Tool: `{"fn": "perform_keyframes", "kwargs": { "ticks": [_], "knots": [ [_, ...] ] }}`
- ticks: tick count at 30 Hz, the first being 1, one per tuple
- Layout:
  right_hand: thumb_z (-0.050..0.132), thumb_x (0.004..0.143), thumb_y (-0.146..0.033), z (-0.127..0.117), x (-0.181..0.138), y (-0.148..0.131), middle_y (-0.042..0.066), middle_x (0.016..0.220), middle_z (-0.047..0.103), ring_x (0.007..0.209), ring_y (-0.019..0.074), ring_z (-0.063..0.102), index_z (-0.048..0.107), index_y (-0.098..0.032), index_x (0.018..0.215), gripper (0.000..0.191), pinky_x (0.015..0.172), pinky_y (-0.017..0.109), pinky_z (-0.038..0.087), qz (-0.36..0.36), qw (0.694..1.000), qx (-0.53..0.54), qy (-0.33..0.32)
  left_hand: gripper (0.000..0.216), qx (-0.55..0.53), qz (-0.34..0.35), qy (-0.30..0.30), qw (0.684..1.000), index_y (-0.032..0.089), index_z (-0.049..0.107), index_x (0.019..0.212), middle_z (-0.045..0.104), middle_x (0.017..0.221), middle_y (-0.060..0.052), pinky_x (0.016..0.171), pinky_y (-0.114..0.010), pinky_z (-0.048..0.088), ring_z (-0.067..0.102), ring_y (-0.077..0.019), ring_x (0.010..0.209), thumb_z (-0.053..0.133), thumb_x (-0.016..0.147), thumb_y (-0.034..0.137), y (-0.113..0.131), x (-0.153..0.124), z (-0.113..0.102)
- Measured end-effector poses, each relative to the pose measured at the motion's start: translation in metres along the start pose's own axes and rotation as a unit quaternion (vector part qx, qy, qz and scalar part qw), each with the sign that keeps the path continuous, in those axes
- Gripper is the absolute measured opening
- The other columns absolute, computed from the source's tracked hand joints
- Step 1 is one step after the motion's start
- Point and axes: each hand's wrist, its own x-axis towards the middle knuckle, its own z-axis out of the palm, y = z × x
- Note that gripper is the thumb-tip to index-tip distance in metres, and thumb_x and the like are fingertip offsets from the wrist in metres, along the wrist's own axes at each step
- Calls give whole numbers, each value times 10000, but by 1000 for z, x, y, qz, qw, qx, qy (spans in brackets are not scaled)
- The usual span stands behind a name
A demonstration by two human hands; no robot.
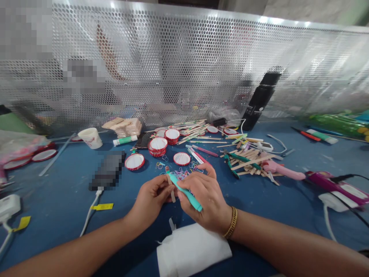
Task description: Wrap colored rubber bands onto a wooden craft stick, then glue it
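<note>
My left hand point(151, 196) pinches a small wooden craft stick point(173, 197) that points away from me, with a brownish patch at its far end. In my right hand point(206, 198) is a turquoise marker pen point(190, 199), held like a pencil. Its tip end lies at the upper part of the stick; whether it touches cannot be made out. Just beyond my hands lie small coloured rubber bands point(180, 174), partly hidden by my fingers. A folded white cloth point(194, 250) sits below my right hand.
Beyond are red-rimmed round lids point(134, 162), a paper cup point(90, 138), a black bottle point(259, 102) and a perforated metal panel point(184, 57). Craft sticks point(250, 161), green-handled pliers point(230, 165) and a pink-purple glue gun point(337, 186) are rightward. A cabled phone point(106, 173) lies leftward.
</note>
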Motion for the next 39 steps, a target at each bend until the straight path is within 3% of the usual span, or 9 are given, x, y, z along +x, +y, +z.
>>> {"fn": "perform_keyframes", "kwargs": {
  "ticks": [13, 29, 39],
  "knots": [
    [544, 879, -203, -2, 2, 1, -19, 759, 684, 705, 138, 631, 546, -200, 897, 18, 980, 415, 322, -2, 1000, -12, 27, 223, -15, -16, 6, 1000, 174, 677, 911, 711, 884, -37, 713, -257, 560, 664, -175, 819, 691, 825, 379, 3, -1, 1],
    [540, 877, -220, -2, 1, 0, -22, 777, 689, 716, 140, 637, 553, -209, 907, 34, 998, 413, 316, 1, 1000, -5, 13, 234, -5, -1, -3, 1000, 182, 699, 935, 734, 947, -53, 712, -263, 559, 676, -185, 826, 680, 837, 393, 1, -1, 0],
    [533, 884, -210, -3, 2, 0, -22, 741, 675, 699, 141, 630, 551, -205, 887, 19, 979, 414, 322, 3, 1000, -15, 14, 213, -29, -13, 4, 999, 178, 678, 893, 715, 876, -40, 734, -287, 568, 672, -190, 826, 702, 812, 374, 3, -1, 2]
  ]
}}
